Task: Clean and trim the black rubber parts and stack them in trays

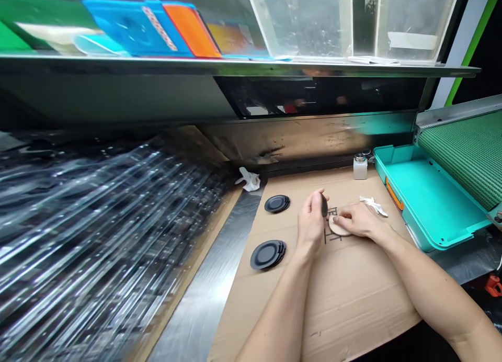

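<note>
My left hand (311,222) is closed around a small dark round disc (324,205), held up on edge above the cardboard sheet (353,294). Beside it, the fingers of my right hand (357,218) grip a flat beige round pad (338,226) that lies at the cardboard's printed marks. Left of my hands are two short stacks of black round discs, the nearer stack (268,255) and the farther stack (277,203). A crumpled white tissue (373,205) lies just beyond my right hand.
A turquoise tray (431,194) stands at the right, next to a green conveyor belt (466,147). A small bottle (360,167) stands at the back. Clear plastic-wrapped packs (98,236) fill the left, and a shelf edge (235,66) runs overhead. Another white tissue (249,179) lies on the metal strip.
</note>
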A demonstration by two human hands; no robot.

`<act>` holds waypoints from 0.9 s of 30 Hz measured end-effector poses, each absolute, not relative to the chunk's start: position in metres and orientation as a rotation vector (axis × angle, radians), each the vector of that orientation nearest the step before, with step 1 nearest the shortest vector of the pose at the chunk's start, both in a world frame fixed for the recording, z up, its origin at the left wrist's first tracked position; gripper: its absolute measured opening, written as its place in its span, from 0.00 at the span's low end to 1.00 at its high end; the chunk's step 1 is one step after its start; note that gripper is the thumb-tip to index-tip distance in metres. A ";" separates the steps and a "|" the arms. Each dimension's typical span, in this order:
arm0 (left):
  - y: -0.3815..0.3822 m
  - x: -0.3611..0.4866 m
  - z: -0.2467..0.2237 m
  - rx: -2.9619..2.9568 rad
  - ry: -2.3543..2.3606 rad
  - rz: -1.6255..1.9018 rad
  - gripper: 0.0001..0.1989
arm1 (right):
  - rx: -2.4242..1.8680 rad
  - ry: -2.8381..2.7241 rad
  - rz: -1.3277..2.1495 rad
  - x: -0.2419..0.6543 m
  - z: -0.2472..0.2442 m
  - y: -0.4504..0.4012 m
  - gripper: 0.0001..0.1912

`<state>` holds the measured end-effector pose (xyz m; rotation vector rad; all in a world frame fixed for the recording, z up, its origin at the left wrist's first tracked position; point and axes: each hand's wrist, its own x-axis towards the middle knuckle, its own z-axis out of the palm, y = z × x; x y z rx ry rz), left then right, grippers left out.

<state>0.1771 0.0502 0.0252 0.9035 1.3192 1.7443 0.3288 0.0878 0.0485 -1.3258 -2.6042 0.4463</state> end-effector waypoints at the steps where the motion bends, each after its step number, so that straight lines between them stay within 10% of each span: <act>1: 0.053 0.174 0.025 0.741 1.223 1.711 0.28 | -1.321 -2.592 0.400 0.331 0.051 0.088 0.21; 8: 0.061 0.165 0.018 0.478 1.097 1.449 0.34 | -1.819 -2.292 0.053 0.346 0.047 0.107 0.15; 27: 0.052 0.185 0.023 0.715 1.308 1.058 0.21 | -0.962 -2.437 0.541 0.326 0.033 0.099 0.11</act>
